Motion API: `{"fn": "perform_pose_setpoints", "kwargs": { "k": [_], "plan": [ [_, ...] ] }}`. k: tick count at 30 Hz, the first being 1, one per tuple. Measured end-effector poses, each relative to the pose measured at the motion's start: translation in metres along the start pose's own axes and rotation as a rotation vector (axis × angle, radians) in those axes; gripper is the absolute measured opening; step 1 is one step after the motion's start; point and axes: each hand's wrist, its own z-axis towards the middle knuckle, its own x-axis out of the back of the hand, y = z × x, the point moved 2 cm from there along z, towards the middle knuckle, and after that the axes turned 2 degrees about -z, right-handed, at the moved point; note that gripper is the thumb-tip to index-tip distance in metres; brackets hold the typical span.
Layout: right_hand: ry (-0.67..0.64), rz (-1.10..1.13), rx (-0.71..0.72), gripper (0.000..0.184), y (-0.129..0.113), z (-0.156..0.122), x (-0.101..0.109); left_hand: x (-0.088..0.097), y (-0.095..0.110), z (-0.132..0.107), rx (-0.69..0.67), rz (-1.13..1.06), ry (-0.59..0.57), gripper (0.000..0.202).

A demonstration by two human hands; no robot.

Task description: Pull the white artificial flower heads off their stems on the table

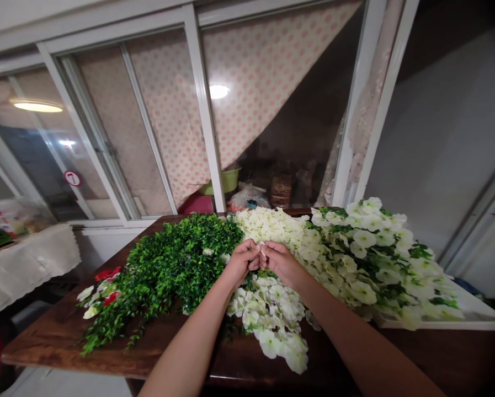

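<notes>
My left hand [241,262] and my right hand [279,262] meet above the wooden table, their fingertips pinched together on a small pale flower piece [262,249]. Its shape is mostly hidden by my fingers. Just behind my hands lies a heap of cream-white artificial flowers [267,225], and another white cluster [270,311] trails towards me below them. Artificial green leafy garlands [176,270] spread to the left, with a few red blooms [106,274] at their end. White flowers with green leaves [367,259] pile up on the right.
The dark wooden table [44,348] ends in an edge close to me. A white board [474,315] lies under the right pile. A lace-edged white cloth [27,264] hangs at left. Behind, a window with a dotted curtain [168,99] shows a green basin [226,181].
</notes>
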Motion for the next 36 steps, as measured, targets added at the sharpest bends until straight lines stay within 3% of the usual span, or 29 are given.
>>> {"fn": "perform_pose_setpoints", "kwargs": {
  "k": [6,10,14,19,22,29,36],
  "plan": [
    [0.129,-0.275,-0.001,0.032,-0.005,0.003,0.007,0.005,0.002,0.004,0.056,-0.075,0.062,0.032],
    [0.225,-0.379,0.073,0.030,-0.020,0.005,0.019,0.015,0.003,0.007,0.230,-0.152,0.075,0.035],
    [0.304,-0.142,0.141,0.026,-0.045,0.003,0.034,0.023,0.008,0.009,0.170,-0.256,0.117,0.041],
    [0.370,0.352,0.227,0.021,-0.078,0.002,0.053,0.022,0.006,0.009,0.159,-0.273,0.178,0.028],
    [0.369,0.524,0.259,0.015,-0.089,0.002,0.062,0.021,0.000,0.011,0.173,-0.262,0.188,0.022],
    [0.357,0.679,0.262,0.014,-0.096,-0.002,0.074,0.021,-0.006,0.012,0.196,-0.289,0.188,0.016],
    [0.370,0.637,0.276,0.013,-0.099,-0.002,0.086,0.019,-0.005,0.011,0.202,-0.285,0.198,0.013]
  ]
}}
